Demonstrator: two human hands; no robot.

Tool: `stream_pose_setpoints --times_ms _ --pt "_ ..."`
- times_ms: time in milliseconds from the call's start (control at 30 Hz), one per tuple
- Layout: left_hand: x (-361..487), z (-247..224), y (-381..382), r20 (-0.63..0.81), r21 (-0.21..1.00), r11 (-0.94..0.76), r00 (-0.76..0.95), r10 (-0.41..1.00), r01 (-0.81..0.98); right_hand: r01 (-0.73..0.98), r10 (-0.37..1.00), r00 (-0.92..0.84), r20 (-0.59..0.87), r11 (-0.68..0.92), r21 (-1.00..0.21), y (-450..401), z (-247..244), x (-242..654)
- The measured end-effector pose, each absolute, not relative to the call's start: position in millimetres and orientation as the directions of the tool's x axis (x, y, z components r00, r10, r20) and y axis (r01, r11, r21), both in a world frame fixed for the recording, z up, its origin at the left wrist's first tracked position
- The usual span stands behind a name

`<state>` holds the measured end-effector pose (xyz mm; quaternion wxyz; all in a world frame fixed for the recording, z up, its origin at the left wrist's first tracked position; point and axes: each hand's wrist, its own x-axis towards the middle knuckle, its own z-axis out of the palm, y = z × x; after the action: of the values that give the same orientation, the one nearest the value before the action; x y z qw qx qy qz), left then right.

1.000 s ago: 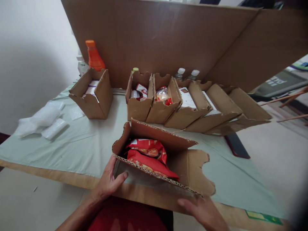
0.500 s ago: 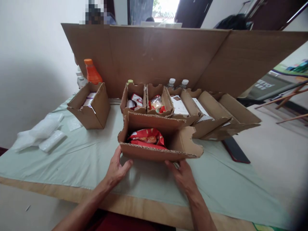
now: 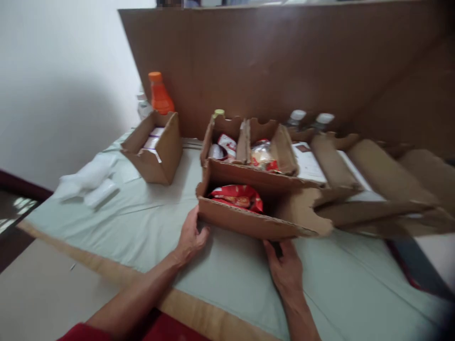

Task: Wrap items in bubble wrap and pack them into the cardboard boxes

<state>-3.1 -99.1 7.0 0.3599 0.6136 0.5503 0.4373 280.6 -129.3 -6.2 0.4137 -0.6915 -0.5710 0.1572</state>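
A cardboard bin [image 3: 249, 225] with a red snack packet [image 3: 240, 198] inside lies lengthwise in front of me, its near wall facing my body. At its left end is my left hand [image 3: 192, 239], fingers against the corner and thumb lying along the near side. My right hand [image 3: 284, 265] reaches under the lower edge towards the right end, where its fingertips are partly hidden. Directly behind stand two bins, one holding a red and white packet [image 3: 227, 146], the other a clear and red packet [image 3: 262, 154].
Further right are bins with white boxes [image 3: 308, 162], blurred. On the left stand a bin with small boxes [image 3: 161, 158] and an orange bottle [image 3: 161, 94]. Plastic wrap [image 3: 90, 180] lies on the green cloth [image 3: 149, 232]. A tall cardboard panel [image 3: 266, 61] closes the back.
My view has turned left and down, so everything appears further right. Both hands stay at the bin, which keeps about the same place before the other bins.
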Motion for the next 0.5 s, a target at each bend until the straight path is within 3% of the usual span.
stream_pose_setpoints --times_ms 200,367,433,500 --pt "-18.2 5.6 -102.4 0.180 0.881 -0.179 0.039 0.983 0.438 0.781 0.927 0.314 0.207 -0.128 -0.611 -122.5 -14.5 289.8" --pt "-52.4 15.8 -156.4 0.211 0.846 -0.285 0.208 0.955 0.451 0.793 0.935 0.305 0.182 -0.144 -0.592 -119.2 -14.3 291.6" --pt "-74.5 19.1 -174.3 0.250 0.782 -0.384 0.317 0.915 0.491 0.794 0.936 0.308 0.171 -0.153 -0.588 -117.8 -11.3 290.2" --pt "-103.6 21.3 -180.9 0.296 0.669 -0.423 0.303 0.906 0.611 0.800 0.937 0.317 0.150 -0.179 -0.573 -116.9 -6.1 287.8"
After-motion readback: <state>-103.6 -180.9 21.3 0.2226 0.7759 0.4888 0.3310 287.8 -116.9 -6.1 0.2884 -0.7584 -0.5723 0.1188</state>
